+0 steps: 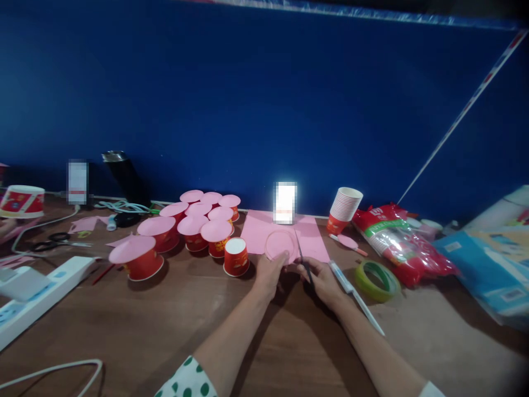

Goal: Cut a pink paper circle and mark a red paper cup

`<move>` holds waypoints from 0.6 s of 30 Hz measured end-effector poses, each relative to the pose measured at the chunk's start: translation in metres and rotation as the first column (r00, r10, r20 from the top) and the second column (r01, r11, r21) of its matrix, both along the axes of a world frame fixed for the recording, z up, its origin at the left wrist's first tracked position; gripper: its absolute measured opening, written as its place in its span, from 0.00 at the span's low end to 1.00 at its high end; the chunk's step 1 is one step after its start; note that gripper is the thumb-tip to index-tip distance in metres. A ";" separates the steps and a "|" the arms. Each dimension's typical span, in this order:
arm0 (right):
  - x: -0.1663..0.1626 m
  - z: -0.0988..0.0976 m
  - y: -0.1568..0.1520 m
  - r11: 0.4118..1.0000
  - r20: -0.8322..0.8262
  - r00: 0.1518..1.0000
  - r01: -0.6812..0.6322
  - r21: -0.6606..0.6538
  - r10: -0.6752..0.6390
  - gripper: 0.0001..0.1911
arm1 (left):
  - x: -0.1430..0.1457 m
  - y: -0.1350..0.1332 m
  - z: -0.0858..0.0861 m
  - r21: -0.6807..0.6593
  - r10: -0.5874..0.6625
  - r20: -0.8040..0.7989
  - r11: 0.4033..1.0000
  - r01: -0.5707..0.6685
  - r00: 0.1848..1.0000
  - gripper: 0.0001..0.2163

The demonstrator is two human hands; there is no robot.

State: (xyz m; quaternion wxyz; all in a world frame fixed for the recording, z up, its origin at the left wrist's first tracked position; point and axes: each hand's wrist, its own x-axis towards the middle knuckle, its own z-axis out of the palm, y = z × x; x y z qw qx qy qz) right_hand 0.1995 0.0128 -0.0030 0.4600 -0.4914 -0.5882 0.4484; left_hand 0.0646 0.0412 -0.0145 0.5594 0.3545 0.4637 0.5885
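Note:
My left hand [269, 273] pinches a piece of pink paper [280, 243] by its near edge, thumb on top. A round outline is visible on that paper. In my right hand [325, 280] is a pair of scissors [305, 262], its blade pointing away from me along the right side of the paper. Behind both hands lies a larger pink sheet [254, 234]. To the left, a red paper cup [236, 263] stands upside down, beside several red cups topped with pink paper discs [192, 225].
A stack of paper cups [346, 204], a red plastic bag [390, 237] and a tape roll [377, 280] are on the right, with a white-handled cutter [343, 278] close to my right forearm. A lit phone [285, 203] stands behind. Leftward are a power strip [49, 292] and black-handled scissors [58, 238].

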 end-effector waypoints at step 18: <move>0.003 -0.003 0.001 1.000 0.023 0.999 -0.025 0.008 0.025 0.18 | 0.001 -0.002 0.003 0.005 -0.006 0.008 1.000 0.005 1.000 0.12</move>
